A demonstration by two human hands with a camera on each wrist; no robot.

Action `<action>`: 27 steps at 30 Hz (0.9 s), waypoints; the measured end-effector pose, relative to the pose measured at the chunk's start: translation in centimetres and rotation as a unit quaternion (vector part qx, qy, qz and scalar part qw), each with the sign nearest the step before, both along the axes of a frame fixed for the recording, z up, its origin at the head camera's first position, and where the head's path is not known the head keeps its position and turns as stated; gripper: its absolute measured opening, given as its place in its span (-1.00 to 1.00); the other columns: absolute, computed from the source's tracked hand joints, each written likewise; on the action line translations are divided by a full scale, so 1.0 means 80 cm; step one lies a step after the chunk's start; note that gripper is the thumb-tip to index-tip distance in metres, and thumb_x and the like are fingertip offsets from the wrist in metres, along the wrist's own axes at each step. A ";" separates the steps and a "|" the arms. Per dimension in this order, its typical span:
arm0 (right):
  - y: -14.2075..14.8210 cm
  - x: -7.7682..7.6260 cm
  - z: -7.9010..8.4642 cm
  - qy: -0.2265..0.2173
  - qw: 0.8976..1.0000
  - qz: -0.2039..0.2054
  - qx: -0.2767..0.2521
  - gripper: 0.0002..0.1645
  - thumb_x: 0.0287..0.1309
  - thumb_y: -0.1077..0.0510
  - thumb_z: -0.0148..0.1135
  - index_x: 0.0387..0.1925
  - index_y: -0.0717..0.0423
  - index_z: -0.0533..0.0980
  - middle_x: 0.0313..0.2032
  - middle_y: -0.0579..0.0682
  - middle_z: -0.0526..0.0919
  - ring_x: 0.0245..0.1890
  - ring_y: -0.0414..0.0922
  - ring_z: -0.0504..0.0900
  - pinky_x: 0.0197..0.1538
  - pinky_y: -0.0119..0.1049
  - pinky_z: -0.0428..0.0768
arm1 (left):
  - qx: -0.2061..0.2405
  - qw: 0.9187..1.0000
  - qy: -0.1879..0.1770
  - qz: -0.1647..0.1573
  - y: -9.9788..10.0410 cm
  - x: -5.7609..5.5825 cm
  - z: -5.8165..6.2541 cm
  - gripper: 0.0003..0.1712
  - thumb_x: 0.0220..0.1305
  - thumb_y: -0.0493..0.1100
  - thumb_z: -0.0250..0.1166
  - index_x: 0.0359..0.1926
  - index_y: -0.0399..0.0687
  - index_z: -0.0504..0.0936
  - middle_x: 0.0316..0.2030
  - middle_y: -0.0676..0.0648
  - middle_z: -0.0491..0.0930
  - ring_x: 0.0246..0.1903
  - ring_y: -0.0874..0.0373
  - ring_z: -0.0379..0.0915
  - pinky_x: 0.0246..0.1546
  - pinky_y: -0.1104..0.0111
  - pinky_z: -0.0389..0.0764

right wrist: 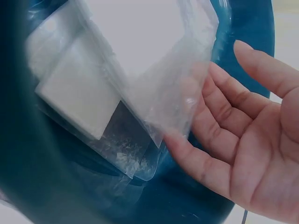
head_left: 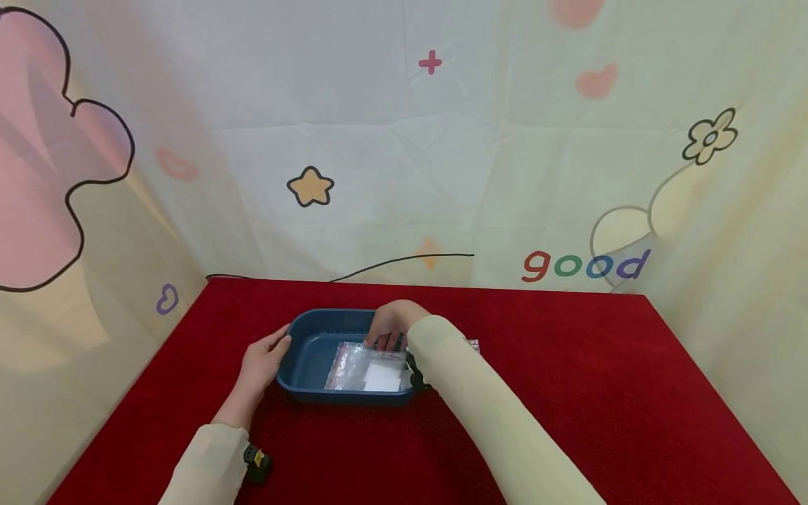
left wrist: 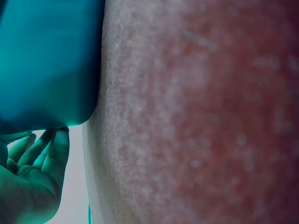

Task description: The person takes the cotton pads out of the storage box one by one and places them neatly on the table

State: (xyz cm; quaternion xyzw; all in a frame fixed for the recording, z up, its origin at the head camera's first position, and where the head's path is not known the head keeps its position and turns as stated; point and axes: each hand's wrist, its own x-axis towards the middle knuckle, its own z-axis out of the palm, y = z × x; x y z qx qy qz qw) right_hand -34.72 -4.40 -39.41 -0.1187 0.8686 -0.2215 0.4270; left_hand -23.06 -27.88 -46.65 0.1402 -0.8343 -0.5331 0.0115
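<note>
In the head view, a blue basin (head_left: 347,398) sits on a red cloth (head_left: 568,393), with a clear plastic bag (head_left: 350,365) lying inside it and a white piece (head_left: 383,375) showing through the film; a shiny bag edge (head_left: 474,345) also peeks out beyond the right sleeve (head_left: 505,414). The left hand (head_left: 260,361) is at the basin's left end, and the right hand (head_left: 393,326) reaches in with its fingers pointing down at the bag. In the left wrist view, the left fingers lie fairly straight against the basin's outside, steadying rather than clenching it, I judge. In the right wrist view, several bags overlap inside the basin; the right fingers, loosely bent, reach behind the see-through end of the topmost one, while the thumb stands well away, so nothing is pinched. The bags should be very light, their film limp and slippery, apt to slide over one another; the flat white contents look stiffer and could crease. The best hold is probably that loose end, thumb in front and fingers behind, taking only one layer; the basin looks rigid enough to be steadied by its rim.
</note>
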 end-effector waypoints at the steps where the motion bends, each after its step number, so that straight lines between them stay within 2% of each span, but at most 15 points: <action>1: -0.001 -0.001 0.000 -0.001 1.000 0.000 0.003 -0.67 0.33 0.03 0.33 -0.02 0.16 0.68 -0.14 0.07 0.72 -0.08 -0.04 0.63 0.26 -0.01 0.64 | 0.002 1.000 0.001 0.000 0.000 0.000 0.000 -0.42 0.61 -0.13 0.00 0.53 -0.20 0.26 0.53 -0.31 0.22 0.55 -0.25 0.11 0.49 -0.13 0.32; 6: -0.002 -0.005 -0.003 0.008 1.000 0.025 0.014 -0.70 0.27 0.04 0.38 -0.07 0.14 0.71 -0.15 0.05 0.69 -0.09 -0.05 0.59 0.16 -0.10 0.67 | -0.001 1.000 0.002 0.002 0.000 0.000 0.001 -0.43 0.61 -0.13 0.00 0.53 -0.20 0.27 0.52 -0.32 0.23 0.55 -0.25 0.11 0.48 -0.12 0.33; 10: -0.004 -0.007 -0.003 0.010 0.998 0.052 0.030 -0.75 0.23 0.04 0.41 -0.11 0.06 0.74 -0.20 0.00 0.67 -0.13 -0.10 0.56 -0.04 -0.24 0.65 | -0.004 1.000 0.002 0.004 0.000 0.001 0.001 -0.43 0.61 -0.14 0.00 0.53 -0.21 0.27 0.52 -0.32 0.23 0.55 -0.25 0.11 0.49 -0.12 0.32; 14: -0.006 -0.007 -0.002 -0.002 0.997 0.064 0.042 -0.91 0.26 0.09 0.39 -0.31 0.00 0.73 -0.34 -0.07 0.63 -0.21 -0.14 0.51 -0.15 -0.30 0.56 | -0.006 1.000 0.007 0.004 0.000 0.001 0.002 -0.43 0.61 -0.14 0.01 0.52 -0.22 0.28 0.52 -0.33 0.23 0.54 -0.27 0.12 0.47 -0.12 0.34; 17: -0.008 -0.007 -0.001 -0.013 0.997 0.063 0.041 -0.81 0.30 0.12 0.36 -0.46 -0.01 0.70 -0.45 -0.10 0.64 -0.27 -0.16 0.51 -0.16 -0.30 0.53 | -0.007 1.000 0.008 0.006 0.002 0.002 0.003 -0.43 0.61 -0.14 0.01 0.52 -0.23 0.28 0.51 -0.33 0.23 0.53 -0.27 0.14 0.46 -0.12 0.37; 20: -0.009 -0.006 0.000 -0.016 0.998 0.051 0.039 -0.75 0.31 0.14 0.35 -0.52 0.01 0.70 -0.50 -0.10 0.68 -0.30 -0.16 0.54 -0.15 -0.29 0.52 | -0.011 1.000 0.010 0.006 0.002 0.002 0.004 -0.43 0.61 -0.14 0.01 0.51 -0.23 0.28 0.51 -0.34 0.23 0.53 -0.28 0.14 0.45 -0.12 0.38; 27: -0.008 -0.006 0.000 -0.006 0.999 0.019 0.031 -0.77 0.30 0.18 0.35 -0.50 0.07 0.73 -0.37 -0.01 0.69 -0.23 -0.09 0.54 -0.16 -0.29 0.57 | -0.004 1.000 0.005 0.006 0.002 0.002 0.003 -0.43 0.61 -0.14 -0.01 0.52 -0.23 0.27 0.52 -0.33 0.22 0.54 -0.27 0.12 0.47 -0.12 0.35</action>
